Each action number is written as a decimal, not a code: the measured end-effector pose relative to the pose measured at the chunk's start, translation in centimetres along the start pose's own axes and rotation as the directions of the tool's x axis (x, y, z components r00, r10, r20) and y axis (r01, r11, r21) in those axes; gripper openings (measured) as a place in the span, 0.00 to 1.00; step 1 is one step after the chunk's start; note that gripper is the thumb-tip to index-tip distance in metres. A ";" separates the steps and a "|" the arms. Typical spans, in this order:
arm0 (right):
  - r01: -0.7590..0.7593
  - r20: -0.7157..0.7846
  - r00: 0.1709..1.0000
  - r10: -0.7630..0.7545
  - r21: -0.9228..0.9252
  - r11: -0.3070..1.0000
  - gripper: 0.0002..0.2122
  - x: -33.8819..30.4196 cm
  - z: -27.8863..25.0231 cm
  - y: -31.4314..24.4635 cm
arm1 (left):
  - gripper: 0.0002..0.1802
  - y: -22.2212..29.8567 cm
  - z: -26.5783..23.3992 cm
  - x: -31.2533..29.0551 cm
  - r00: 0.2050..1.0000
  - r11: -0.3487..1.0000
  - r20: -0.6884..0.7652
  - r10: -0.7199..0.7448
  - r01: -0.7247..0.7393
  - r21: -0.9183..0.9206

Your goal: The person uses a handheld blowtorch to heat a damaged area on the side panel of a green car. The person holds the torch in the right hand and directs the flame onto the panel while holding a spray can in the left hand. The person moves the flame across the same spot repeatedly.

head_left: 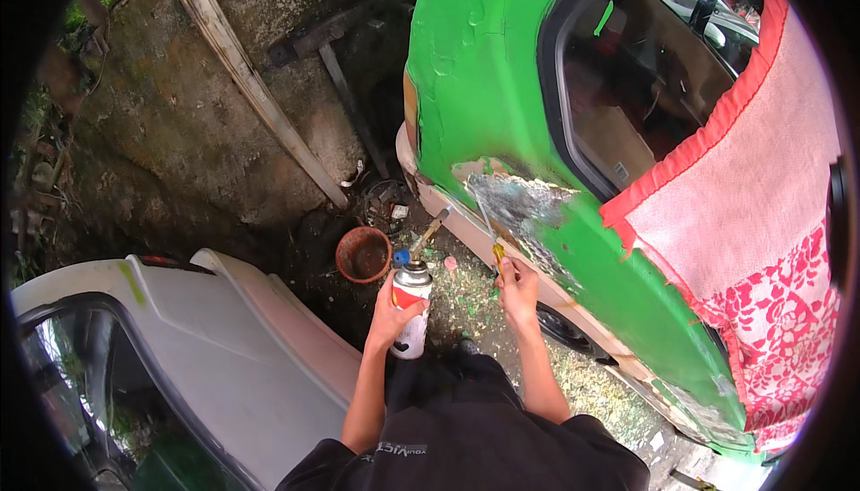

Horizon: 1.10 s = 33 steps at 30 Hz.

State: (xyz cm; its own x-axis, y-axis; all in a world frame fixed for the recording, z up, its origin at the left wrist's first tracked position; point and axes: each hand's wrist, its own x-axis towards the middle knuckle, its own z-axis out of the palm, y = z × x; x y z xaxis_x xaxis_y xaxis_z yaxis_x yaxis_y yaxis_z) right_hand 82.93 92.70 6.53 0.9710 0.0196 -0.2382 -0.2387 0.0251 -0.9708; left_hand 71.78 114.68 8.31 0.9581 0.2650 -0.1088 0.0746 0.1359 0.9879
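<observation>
My left hand (389, 314) is closed around a blowtorch, a white and red gas canister (412, 337) topped by a brass nozzle (434, 229) with a blue knob (400, 258). The nozzle points up and right towards the lower edge of the green car (484, 106); I cannot make out a flame. In my right hand (519, 294) is a screwdriver (498, 251) with a yellow handle. Its long metal shaft reaches to a scraped grey and scorched patch (528, 206) on the car body, where the green paint is gone. The tip appears to touch the patch's upper left part.
A brown pot (364, 254) stands on the ground left of the torch. Paint flakes litter the ground (466, 303). A white car (197, 339) is close at lower left. A pink and red cloth (717, 267) drapes over the green car. A wooden strip (260, 79) leans against the wall.
</observation>
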 end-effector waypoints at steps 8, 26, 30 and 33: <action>0.084 -0.050 0.993 -0.103 -0.302 0.950 0.13 0.1 -0.4 -0.4 | 0.30 -0.2 -1.9 -0.7 0.995 0.997 -0.097 0.027 -0.021 0.071; -0.027 -0.019 0.999 0.027 -0.001 1.000 0.14 0.1 0.5 -0.1 | 0.28 0.3 -3.9 -2.1 0.988 0.999 -0.147 -0.037 0.031 -0.041; -0.021 -0.033 0.999 0.023 0.047 0.999 0.14 1.1 1.3 1.6 | 0.31 0.8 -2.8 -1.7 0.994 0.997 -0.084 -0.063 0.058 -0.052; -0.081 -0.038 0.996 0.082 0.032 0.996 0.15 0.4 1.6 0.5 | 0.30 0.1 -3.1 -1.9 0.996 0.999 -0.090 -0.013 0.016 0.032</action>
State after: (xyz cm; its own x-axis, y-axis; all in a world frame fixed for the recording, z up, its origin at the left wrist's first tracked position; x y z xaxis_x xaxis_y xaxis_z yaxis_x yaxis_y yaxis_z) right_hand 83.17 94.35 6.03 0.9480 -0.0161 -0.3178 -0.3165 0.0557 -0.9470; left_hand 69.10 117.16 8.26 0.9283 0.3481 -0.1308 0.0983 0.1096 0.9891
